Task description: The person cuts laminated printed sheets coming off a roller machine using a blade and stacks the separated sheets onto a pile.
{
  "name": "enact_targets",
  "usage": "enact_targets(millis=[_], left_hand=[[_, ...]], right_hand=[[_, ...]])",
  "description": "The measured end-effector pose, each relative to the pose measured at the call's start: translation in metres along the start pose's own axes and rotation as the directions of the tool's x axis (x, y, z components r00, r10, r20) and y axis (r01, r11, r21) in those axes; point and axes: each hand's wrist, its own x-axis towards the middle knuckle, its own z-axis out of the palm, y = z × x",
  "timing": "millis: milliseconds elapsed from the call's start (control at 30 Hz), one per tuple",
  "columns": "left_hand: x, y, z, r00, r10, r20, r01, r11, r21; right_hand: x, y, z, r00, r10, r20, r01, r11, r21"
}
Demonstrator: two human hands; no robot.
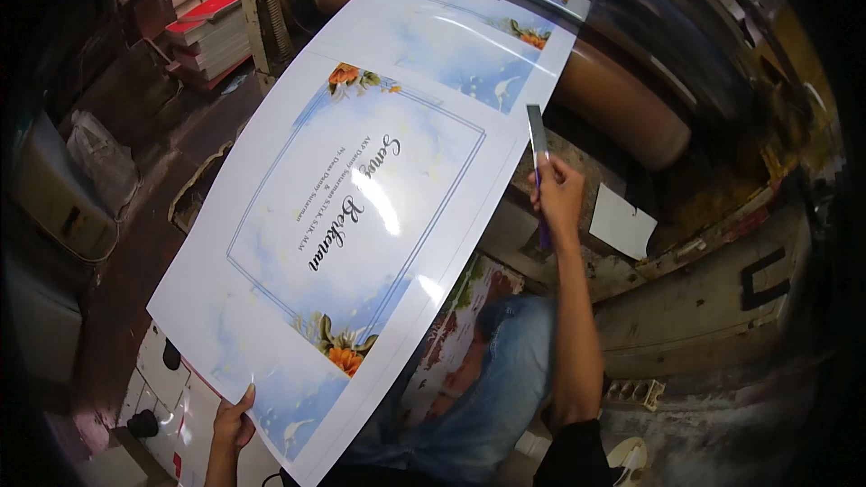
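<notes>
A long, glossy printed sheet [298,180] slopes from the rollers at the top down toward my lap. It bears blue watercolour patches, orange flowers and dark lettering. My left hand [233,424] pinches the sheet's lower left edge, thumb on top and fingers beneath. My right hand [557,191] is closed round a purple-handled cutter knife [537,131], its flat grey blade pointing up beside the sheet's right edge. Whether the blade touches the sheet cannot be made out.
Brown rollers [618,104] and a shiny metal cylinder [667,13] cross the top right, with the sheet's far end between them. Stacked paper blocks [209,32] stand at the upper left. A white card [622,221] lies on the machine ledge right of my right hand.
</notes>
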Motion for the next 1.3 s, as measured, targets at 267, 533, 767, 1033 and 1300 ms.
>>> enact_targets(millis=[267,533,767,1033,1300], left_hand=[[-0.021,0.036,-0.007,0.989,-0.124,-0.079,0.125,0.992,-0.001],[-0.042,0.020,-0.053,0.983,-0.169,-0.074,0.171,0.985,0.025],[-0.107,-0.117,-0.435,0.987,-0.070,-0.145,0.078,0.996,0.048],[-0.138,-0.076,-0.550,0.939,-0.122,-0.322,0.199,0.956,0.217],[-0.024,-0.112,-0.516,0.968,0.004,-0.250,0.033,0.989,0.142]], right_hand=[[0.004,-0.022,0.012,0.983,-0.174,-0.052,0.150,0.939,-0.309],[0.010,-0.070,0.011,0.500,-0.633,0.591,0.842,0.194,-0.504],[-0.287,0.000,0.138,0.653,-0.594,0.469,0.729,0.660,-0.180],[-0.354,0.017,0.177,0.882,-0.289,0.373,0.379,0.905,-0.192],[-0.395,-0.017,0.177,0.830,-0.336,0.445,0.462,0.860,-0.214]])
